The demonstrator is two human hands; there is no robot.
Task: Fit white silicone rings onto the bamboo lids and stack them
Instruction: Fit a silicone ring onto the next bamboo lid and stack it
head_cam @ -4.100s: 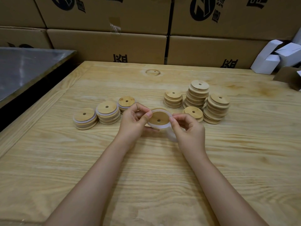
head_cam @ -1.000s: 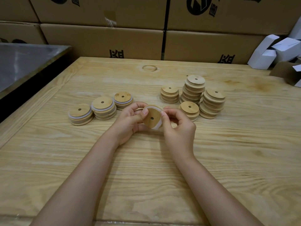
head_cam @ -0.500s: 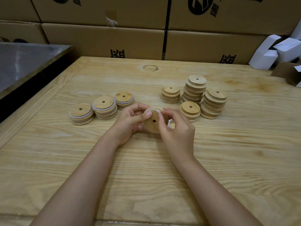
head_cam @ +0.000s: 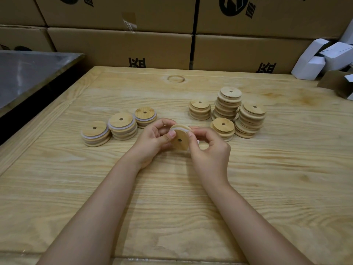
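A round bamboo lid [head_cam: 180, 139] with a small centre hole is held tilted on edge above the table, a white silicone ring [head_cam: 181, 128] running along its upper rim. My left hand [head_cam: 154, 142] grips the lid's left side, thumb on its face. My right hand [head_cam: 210, 150] pinches the ring and rim on the right. Three short stacks of ringed lids [head_cam: 122, 127] stand to the left. Several stacks of plain lids [head_cam: 229, 109] stand to the right.
The wooden table [head_cam: 172, 197] stretches toward me. Cardboard boxes [head_cam: 122, 46] line the far edge. White cartons [head_cam: 324, 58] lie at the back right, and a metal surface [head_cam: 28, 73] sits off the table's left side.
The lid has been turned in my hands from nearly flat to tilted on edge. The ring now sits along its upper rim. My right fingers have shifted along the rim.
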